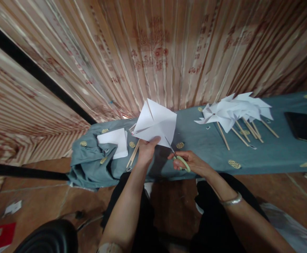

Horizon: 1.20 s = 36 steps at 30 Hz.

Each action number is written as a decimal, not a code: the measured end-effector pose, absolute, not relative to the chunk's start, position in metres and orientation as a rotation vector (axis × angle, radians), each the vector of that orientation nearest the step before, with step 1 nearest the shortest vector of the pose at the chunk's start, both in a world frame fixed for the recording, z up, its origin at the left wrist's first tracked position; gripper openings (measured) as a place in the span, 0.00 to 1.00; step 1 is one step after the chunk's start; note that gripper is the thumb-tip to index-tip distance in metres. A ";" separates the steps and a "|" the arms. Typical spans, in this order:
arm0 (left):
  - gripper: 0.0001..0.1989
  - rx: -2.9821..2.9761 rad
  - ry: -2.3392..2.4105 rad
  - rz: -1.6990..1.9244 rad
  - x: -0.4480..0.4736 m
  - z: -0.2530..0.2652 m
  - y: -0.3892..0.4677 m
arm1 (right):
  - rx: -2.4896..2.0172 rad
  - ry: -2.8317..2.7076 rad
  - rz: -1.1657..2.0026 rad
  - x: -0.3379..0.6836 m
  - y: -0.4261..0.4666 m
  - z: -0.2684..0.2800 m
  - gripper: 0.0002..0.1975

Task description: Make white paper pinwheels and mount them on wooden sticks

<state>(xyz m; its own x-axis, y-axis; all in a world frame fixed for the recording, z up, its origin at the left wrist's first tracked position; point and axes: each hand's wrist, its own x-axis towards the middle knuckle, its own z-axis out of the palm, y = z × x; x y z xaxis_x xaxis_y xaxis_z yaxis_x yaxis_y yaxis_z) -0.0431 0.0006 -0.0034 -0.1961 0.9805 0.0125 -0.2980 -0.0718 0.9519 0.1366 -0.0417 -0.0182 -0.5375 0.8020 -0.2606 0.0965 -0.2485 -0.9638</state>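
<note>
"Scissors [184,161] — which hand has them?"

"The right hand [192,161]. Its fingers are wrapped around the pale green handles, and the blades point up and to the left, at the lower corner of the white square sheet [161,121]."

"And the left hand [146,149]?"

"It's grasping that same sheet near the lower edge, thumb flat on top. The fingers beneath are hidden, so I can't tell how they're spread."

"Where exactly is the sheet?"

"In front of the person, over the grey-green tablecloth [190,135], turned so its corners point outward. There's a slit running in from the top corner and another from the left one."

"What's around it?"

"To the left, a stack of white paper [121,144], partly covered by a bunched fold of the cloth. Between that stack and the left forearm lie some wooden sticks [132,156]. Well off to the right is a cluster of white paper pinwheels [239,109], overlapping, their sticks pointing toward the near edge."

"And that dark thing at the far right?"

"A black smartphone [303,126], lying flat — just beyond the pinwheels. Behind everything hangs a striped curtain [153,45] with reddish prints."
</note>
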 end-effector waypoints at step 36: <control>0.23 0.907 1.080 1.474 -0.040 -0.003 -0.004 | -1.153 -1.395 1.845 0.136 -0.041 -0.016 0.29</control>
